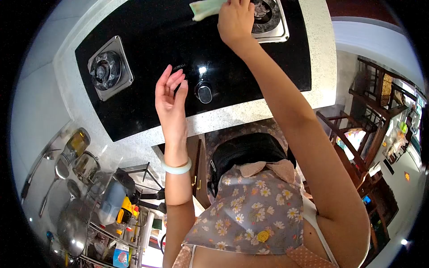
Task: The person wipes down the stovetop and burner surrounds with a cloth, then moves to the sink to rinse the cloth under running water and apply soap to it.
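On the black glass cooktop [147, 40], at the top of the view, my right hand [236, 23] is closed on a pale green cloth [206, 9]. Part of the cloth spreads out to the left of the fingers; the rest is hidden under the hand or cut off by the frame. That hand is right beside the far right burner [264, 13]. My left hand [170, 96] hovers over the cooktop's front edge with its fingers loosely curled and apart, holding nothing. A control knob [204, 93] sits just to its right.
A second burner [106, 69] is at the left of the cooktop. A speckled pale counter [322, 53] borders it. At lower left are a metal rack [114, 234], hanging ladles and a wok [73, 228]. Wooden chairs [373, 111] stand at the right.
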A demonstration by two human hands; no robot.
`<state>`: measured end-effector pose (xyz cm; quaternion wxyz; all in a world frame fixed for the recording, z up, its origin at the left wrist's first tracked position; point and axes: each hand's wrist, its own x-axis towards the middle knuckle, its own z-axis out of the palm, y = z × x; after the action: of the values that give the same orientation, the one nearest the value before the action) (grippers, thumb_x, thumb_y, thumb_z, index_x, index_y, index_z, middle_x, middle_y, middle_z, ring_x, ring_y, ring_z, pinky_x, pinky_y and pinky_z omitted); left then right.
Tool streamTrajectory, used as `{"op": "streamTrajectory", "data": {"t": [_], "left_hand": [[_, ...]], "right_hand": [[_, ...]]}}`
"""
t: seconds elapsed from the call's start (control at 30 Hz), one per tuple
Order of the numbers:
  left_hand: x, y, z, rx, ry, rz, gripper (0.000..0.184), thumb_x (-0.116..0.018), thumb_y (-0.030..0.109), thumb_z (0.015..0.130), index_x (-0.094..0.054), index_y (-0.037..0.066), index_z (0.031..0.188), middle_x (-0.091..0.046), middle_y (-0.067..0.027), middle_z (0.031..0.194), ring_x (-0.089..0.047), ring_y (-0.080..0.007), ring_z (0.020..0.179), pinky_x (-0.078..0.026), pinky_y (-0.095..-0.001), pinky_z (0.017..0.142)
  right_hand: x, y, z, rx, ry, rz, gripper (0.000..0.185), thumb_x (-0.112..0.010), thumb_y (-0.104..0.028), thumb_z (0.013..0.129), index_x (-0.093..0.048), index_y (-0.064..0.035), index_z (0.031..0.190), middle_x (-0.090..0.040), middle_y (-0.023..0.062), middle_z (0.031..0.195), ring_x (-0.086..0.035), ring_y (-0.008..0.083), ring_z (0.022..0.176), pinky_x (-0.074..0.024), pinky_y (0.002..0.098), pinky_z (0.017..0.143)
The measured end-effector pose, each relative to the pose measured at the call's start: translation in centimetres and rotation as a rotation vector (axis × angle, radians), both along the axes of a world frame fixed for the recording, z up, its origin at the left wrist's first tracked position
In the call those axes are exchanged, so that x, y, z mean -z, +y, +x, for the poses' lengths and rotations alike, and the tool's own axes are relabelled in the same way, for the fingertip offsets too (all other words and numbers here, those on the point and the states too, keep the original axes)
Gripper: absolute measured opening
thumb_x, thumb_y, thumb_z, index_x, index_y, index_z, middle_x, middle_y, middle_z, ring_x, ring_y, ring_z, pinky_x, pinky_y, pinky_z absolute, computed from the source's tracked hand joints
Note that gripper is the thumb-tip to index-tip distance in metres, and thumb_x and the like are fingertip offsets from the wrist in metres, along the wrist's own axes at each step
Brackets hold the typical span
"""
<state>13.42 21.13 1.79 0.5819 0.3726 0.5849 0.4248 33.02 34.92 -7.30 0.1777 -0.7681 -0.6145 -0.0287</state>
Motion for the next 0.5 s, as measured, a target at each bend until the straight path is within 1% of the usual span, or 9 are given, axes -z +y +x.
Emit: {"op": "streamTrajectory", "data": {"t": [0.07, 0.1, 0.2, 0.3, 0.37, 0.4, 0.43, 0.5], "left_hand": [[-0.3, 0.1, -0.1, 0.013, 0.004, 0.011, 0.051, -0.064, 0.012, 0.099, -0.045, -0.001, 0.144, -0.057, -0.0175, 0.133, -0.055, -0.0227, 0.125, -0.044, -0.0377, 0.110], [-0.5, 0.2, 0.0, 0.014, 0.004, 0.013, 0.051, -0.064, 0.012, 0.099, -0.045, -0.002, 0.144, -0.057, -0.0176, 0.133, -0.055, -0.0230, 0.125, -0.044, -0.0379, 0.110], [-0.9, 0.2, -0.2, 0.024, 0.009, 0.035, 0.051, -0.063, 0.012, 0.099, -0.044, -0.002, 0.144, -0.057, -0.0178, 0.133, -0.055, -0.0235, 0.125, -0.044, -0.0381, 0.110], [-1.1, 0.3, -0.7, 0.029, 0.024, 0.069, 0.052, -0.063, 0.013, 0.099, -0.044, -0.002, 0.145, -0.057, -0.0181, 0.133, -0.055, -0.0239, 0.125, -0.044, -0.0380, 0.110], [-1.4, 0.0, -1.0, 0.025, 0.036, 0.063, 0.052, -0.062, 0.015, 0.100, -0.043, -0.002, 0.145, -0.057, -0.0181, 0.134, -0.055, -0.0237, 0.125, -0.044, -0.0381, 0.110], [-1.3, -0.3, -1.2, 0.023, 0.036, 0.056, 0.052, -0.062, 0.015, 0.100, -0.043, -0.002, 0.145, -0.057, -0.0180, 0.134, -0.055, -0.0237, 0.125, -0.044, -0.0381, 0.110], [-1.1, -0.4, -1.4, 0.022, 0.032, 0.053, 0.052, -0.062, 0.015, 0.100, -0.043, -0.002, 0.145, -0.057, -0.0180, 0.135, -0.055, -0.0237, 0.125, -0.044, -0.0380, 0.110], [-0.8, -0.8, -1.5, 0.025, 0.024, 0.047, 0.052, -0.062, 0.015, 0.100, -0.043, -0.001, 0.145, -0.057, -0.0181, 0.135, -0.055, -0.0238, 0.125, -0.044, -0.0380, 0.110]], "right_hand": [[0.1, -1.3, -0.3, -0.068, -0.103, -0.023, 0.025, -0.052, -0.006, 0.089, -0.066, 0.0057, 0.106, -0.052, 0.0151, 0.122, -0.049, 0.0324, 0.119, -0.0489, 0.0404, 0.094], [-0.4, -1.7, -0.3, -0.087, -0.086, -0.096, 0.025, -0.053, -0.007, 0.089, -0.067, 0.0057, 0.106, -0.052, 0.0143, 0.124, -0.048, 0.0327, 0.122, -0.0490, 0.0402, 0.095], [-0.7, -1.5, -0.2, -0.047, -0.090, -0.075, 0.024, -0.053, -0.007, 0.088, -0.067, 0.0055, 0.104, -0.053, 0.0139, 0.124, -0.048, 0.0320, 0.122, -0.0497, 0.0407, 0.093], [-1.9, -0.8, 0.6, -0.117, -0.170, -0.123, 0.023, -0.053, -0.006, 0.088, -0.066, 0.0048, 0.103, -0.053, 0.0143, 0.123, -0.052, 0.0323, 0.117, -0.0512, 0.0409, 0.090], [0.0, -0.4, -0.1, -0.027, -0.017, -0.039, 0.022, -0.053, -0.006, 0.088, -0.066, 0.0044, 0.103, -0.053, 0.0147, 0.122, -0.055, 0.0326, 0.112, -0.0516, 0.0413, 0.088], [-0.2, -0.2, -0.7, 0.019, 0.059, 0.007, 0.021, -0.053, -0.006, 0.088, -0.065, 0.0042, 0.102, -0.053, 0.0149, 0.122, -0.057, 0.0327, 0.110, -0.0519, 0.0415, 0.087], [-0.7, -0.8, -1.2, 0.094, 0.269, 0.031, 0.021, -0.052, -0.005, 0.088, -0.065, 0.0043, 0.103, -0.054, 0.0151, 0.121, -0.059, 0.0334, 0.105, -0.0524, 0.0421, 0.085], [-0.9, -2.0, -1.1, 0.039, 0.158, -0.072, 0.021, -0.052, -0.006, 0.088, -0.066, 0.0019, 0.103, -0.054, 0.0141, 0.120, -0.058, 0.0324, 0.108, -0.0520, 0.0410, 0.085]]}}
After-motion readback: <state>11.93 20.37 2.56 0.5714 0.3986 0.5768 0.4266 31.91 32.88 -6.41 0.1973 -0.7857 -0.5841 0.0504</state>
